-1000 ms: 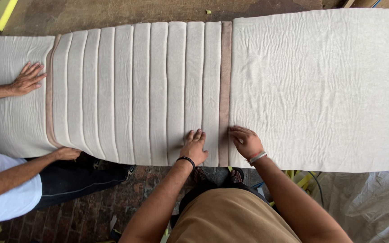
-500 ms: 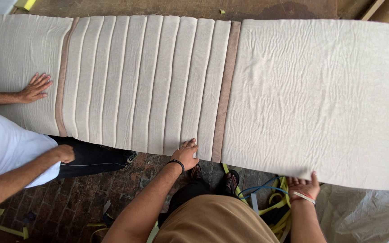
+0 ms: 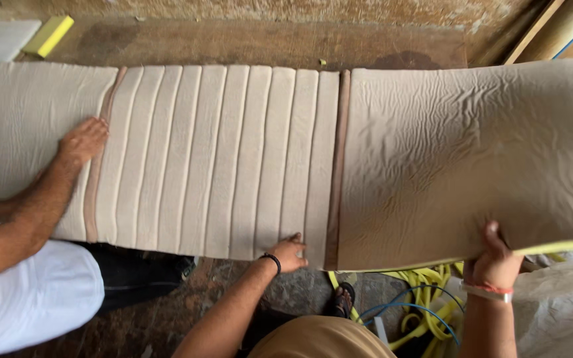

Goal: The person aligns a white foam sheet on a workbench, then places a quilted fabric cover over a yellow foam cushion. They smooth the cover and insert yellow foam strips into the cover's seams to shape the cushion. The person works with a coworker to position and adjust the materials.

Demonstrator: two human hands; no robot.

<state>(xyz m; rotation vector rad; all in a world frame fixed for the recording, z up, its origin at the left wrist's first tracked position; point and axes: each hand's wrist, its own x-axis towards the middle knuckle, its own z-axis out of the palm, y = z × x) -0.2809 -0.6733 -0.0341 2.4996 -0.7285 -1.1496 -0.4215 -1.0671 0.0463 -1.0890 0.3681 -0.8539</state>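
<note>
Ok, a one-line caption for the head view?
Left hand presses the ribbed cushion panel; right hand lifts its plain end; another person's hand steadies it.

The left hand [image 3: 291, 252] presses the cream quilted pad's [image 3: 233, 152] near edge beside its brown seam [image 3: 337, 166]; the right hand [image 3: 495, 262] lifts the pad's wrinkled end.

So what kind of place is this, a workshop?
Probably an upholstery workshop: a long quilted foam panel being handled by two people, a rough stone floor, and yellow hoses underfoot.

Right hand [image 3: 495, 258] has lifted the cushion's [image 3: 459, 152] edge.
</note>
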